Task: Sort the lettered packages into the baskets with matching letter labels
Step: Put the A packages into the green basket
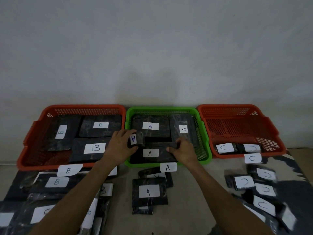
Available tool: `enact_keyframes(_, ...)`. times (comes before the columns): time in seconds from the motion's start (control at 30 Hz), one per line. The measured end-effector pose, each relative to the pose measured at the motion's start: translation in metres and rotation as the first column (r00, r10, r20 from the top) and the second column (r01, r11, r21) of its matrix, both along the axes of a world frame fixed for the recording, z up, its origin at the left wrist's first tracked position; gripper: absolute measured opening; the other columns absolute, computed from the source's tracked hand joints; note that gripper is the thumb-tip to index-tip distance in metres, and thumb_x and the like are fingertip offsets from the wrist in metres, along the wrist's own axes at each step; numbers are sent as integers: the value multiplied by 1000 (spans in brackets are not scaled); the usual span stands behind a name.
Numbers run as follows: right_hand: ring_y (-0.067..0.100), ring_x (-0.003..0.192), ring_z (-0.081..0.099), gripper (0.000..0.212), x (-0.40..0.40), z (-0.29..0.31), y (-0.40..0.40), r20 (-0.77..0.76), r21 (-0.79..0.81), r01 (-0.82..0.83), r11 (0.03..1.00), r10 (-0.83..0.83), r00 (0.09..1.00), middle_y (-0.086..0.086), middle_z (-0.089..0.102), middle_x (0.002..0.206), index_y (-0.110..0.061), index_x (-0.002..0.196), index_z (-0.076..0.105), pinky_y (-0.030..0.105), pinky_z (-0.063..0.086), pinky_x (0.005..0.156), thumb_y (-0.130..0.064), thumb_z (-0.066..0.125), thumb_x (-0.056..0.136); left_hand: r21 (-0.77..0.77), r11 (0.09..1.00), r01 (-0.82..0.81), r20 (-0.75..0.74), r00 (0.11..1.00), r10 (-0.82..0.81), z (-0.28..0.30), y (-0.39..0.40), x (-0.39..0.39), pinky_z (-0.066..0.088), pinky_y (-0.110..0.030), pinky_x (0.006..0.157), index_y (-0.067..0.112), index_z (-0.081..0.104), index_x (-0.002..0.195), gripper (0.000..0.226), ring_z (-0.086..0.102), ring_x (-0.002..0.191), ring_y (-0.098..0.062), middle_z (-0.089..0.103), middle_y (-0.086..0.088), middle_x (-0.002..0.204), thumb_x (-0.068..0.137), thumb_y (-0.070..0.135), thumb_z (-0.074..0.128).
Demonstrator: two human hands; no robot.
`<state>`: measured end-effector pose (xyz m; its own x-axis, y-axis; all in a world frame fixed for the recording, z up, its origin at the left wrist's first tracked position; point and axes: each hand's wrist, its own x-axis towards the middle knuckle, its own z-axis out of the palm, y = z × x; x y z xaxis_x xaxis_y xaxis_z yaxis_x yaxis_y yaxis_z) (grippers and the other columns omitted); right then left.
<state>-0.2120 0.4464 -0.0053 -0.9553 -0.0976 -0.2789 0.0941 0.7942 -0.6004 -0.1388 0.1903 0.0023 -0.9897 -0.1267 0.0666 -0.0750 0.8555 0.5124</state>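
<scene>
Three baskets stand along the wall: a red B basket point(33, 131) on the left, a green A basket point(201, 126) in the middle, a red C basket point(269, 126) on the right. Over the green basket's front left, my left hand point(121, 145) grips a small black package with an A label point(136, 139). My right hand point(183, 150) pinches the edge of a dark flat package point(159, 144) lying inside the green basket. Several A packages lie in the green basket, three B packages in the left one, two C packages at the front of the right one.
Loose black packages lie in front of the baskets: B packages point(56, 182) at the left, A packages point(149, 192) in the middle, C packages point(264, 205) at the right. White letter labels hang on each basket's front rim. A plain wall rises behind.
</scene>
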Motion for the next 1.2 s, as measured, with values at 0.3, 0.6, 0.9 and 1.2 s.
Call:
enact_keyframes(0.3,25,99,64,30,12,-6,11,-112,-49,22,999,-28,993,8,71,104,-15,112,65,25,44,78,-33,68,89,2,1000,-12,-9,1000,12,-3,-1,1,35,-32,93,24,49,135,67,40,112,-25,52,-5,128,74,33,77)
enact_keyframes(0.6,30,96,64,18,12,-2,12,-65,-6,-23,1000,23,998,11,69,98,-15,102,59,30,47,76,-30,61,93,-4,1000,-7,1,1000,7,-3,-1,1,35,-32,93,25,47,136,67,38,112,-24,50,-4,129,76,34,75)
enact_keyframes(0.9,27,96,61,13,7,11,-7,-99,-123,-10,992,-3,995,6,65,102,-20,109,53,34,46,78,-26,54,97,36,999,-31,13,999,31,0,-1,2,36,-33,94,26,46,136,66,40,113,-25,50,-3,128,77,35,74)
enact_keyframes(1.2,29,100,54,19,-2,0,-9,-175,-28,-43,999,38,984,13,56,111,-8,110,57,30,41,78,-19,60,94,32,999,-33,-8,999,33,0,0,2,39,-33,92,23,49,135,67,42,110,-25,53,-6,125,75,34,76)
